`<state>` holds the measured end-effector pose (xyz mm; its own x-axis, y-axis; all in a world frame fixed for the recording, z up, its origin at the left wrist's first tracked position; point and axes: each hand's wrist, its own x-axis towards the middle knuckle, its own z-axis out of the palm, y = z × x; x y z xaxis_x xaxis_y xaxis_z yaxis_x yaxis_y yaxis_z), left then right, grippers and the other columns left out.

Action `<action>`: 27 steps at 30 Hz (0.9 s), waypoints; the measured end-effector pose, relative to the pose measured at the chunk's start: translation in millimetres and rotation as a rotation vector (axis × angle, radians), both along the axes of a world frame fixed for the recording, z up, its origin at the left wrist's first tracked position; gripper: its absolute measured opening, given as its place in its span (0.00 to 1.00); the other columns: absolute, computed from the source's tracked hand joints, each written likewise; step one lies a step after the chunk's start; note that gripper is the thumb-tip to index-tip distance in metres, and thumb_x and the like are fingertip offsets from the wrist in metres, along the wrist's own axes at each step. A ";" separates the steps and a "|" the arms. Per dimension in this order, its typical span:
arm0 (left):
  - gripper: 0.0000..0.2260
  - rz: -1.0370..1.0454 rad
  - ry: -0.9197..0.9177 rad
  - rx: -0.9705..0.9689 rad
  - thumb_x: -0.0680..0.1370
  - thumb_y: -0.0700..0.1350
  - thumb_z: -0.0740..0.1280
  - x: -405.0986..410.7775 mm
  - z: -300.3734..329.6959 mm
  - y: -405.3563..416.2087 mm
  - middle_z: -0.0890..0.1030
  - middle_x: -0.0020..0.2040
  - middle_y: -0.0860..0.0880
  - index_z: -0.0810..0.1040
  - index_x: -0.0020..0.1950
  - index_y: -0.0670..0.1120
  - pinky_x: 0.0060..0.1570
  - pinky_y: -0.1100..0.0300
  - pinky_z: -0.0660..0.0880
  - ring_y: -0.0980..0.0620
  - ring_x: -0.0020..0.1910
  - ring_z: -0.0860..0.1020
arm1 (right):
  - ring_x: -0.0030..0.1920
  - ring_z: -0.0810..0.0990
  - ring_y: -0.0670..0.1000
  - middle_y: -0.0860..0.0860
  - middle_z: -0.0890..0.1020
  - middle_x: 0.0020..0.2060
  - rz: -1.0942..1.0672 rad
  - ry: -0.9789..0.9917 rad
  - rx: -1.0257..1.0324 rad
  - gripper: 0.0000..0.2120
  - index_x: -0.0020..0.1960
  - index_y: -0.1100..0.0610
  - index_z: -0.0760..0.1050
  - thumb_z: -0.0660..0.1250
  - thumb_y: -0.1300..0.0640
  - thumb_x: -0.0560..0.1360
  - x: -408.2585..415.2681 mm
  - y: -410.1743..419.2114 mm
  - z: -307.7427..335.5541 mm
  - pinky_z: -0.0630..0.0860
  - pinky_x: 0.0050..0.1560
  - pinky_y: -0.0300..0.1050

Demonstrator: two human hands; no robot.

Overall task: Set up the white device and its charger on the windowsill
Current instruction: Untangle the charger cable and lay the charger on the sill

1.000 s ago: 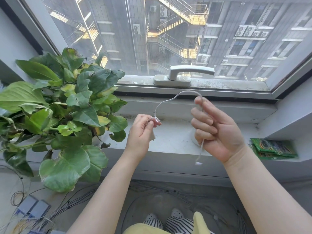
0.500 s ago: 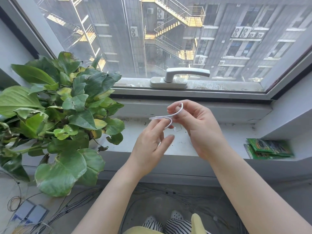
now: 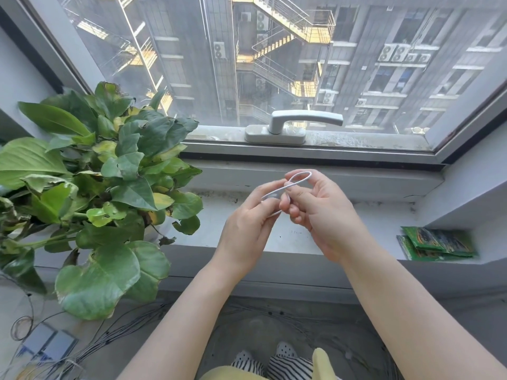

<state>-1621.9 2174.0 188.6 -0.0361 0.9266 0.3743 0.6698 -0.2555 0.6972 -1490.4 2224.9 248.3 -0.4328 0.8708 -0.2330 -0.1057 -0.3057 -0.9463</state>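
Both my left hand [image 3: 247,226] and right hand [image 3: 321,212] pinch the thin white cable [image 3: 297,178], folded into a narrow loop above the windowsill [image 3: 370,231].

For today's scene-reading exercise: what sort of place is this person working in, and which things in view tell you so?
Probably an upper-floor room, at a pale grey windowsill. A white metal window handle sits on the frame, a leafy green potted plant stands at the left, and grey high-rise blocks with yellow stairways fill the glass.

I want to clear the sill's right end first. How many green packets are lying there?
2, as far as I can tell: both green packets lie overlapped at the right end of the windowsill, one atop the other. More could be hidden underneath.
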 end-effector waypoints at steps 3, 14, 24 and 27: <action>0.10 0.008 0.050 -0.004 0.79 0.50 0.54 1.6 0.1 -0.9 0.75 0.63 0.59 0.75 0.51 0.52 0.33 0.61 0.71 0.63 0.35 0.70 | 0.27 0.69 0.45 0.49 0.78 0.29 0.077 -0.215 0.143 0.10 0.54 0.58 0.76 0.59 0.67 0.78 1.9 1.3 1.8 0.67 0.29 0.36; 0.11 -0.033 0.010 -0.011 0.77 0.41 0.55 -9.4 7.0 -1.6 0.71 0.54 0.66 0.77 0.50 0.50 0.42 0.71 0.69 0.65 0.47 0.73 | 0.34 0.73 0.42 0.44 0.74 0.32 0.250 -0.566 0.927 0.04 0.43 0.55 0.81 0.72 0.62 0.71 -6.2 -5.1 1.2 0.68 0.34 0.32; 0.11 0.351 -0.003 -0.248 0.76 0.52 0.66 -11.0 -1.0 -5.5 0.68 0.50 0.52 0.73 0.55 0.49 0.47 0.63 0.62 0.53 0.47 0.66 | 0.28 0.75 0.44 0.53 0.78 0.31 0.021 0.197 0.180 0.13 0.42 0.62 0.80 0.62 0.55 0.75 -7.3 7.3 31.5 0.73 0.31 0.34; 0.16 0.455 -0.203 -0.480 0.75 0.56 0.67 -16.2 10.1 -3.4 0.75 0.33 0.48 0.70 0.44 0.43 0.33 0.57 0.69 0.53 0.30 0.73 | 0.29 0.75 0.44 0.53 0.78 0.32 -0.016 0.203 0.165 0.12 0.42 0.63 0.80 0.61 0.57 0.78 -10.2 8.7 31.1 0.73 0.31 0.34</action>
